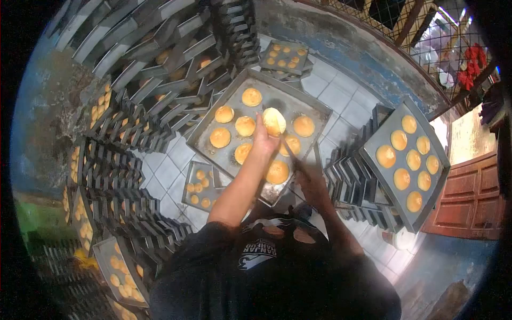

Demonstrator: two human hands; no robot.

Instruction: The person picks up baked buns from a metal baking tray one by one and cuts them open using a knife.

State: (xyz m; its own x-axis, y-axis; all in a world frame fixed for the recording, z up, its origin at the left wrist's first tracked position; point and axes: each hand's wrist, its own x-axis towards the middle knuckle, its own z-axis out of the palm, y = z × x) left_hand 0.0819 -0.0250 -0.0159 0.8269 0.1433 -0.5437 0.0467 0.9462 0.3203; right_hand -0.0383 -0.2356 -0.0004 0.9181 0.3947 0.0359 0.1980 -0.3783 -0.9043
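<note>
Clasping a bun [274, 120] in your left hand [265, 140], you curl your right hand [310, 185] around a thin tool [292, 150] above the tray [212, 155] of buns [304, 126].

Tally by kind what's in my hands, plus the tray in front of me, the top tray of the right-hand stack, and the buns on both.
Buns you can see: 18 (8 on the front tray, 9 on the right tray, 1 bun in your left hand)
Trays: 2
Flat tool: 1
Total: 21
</note>
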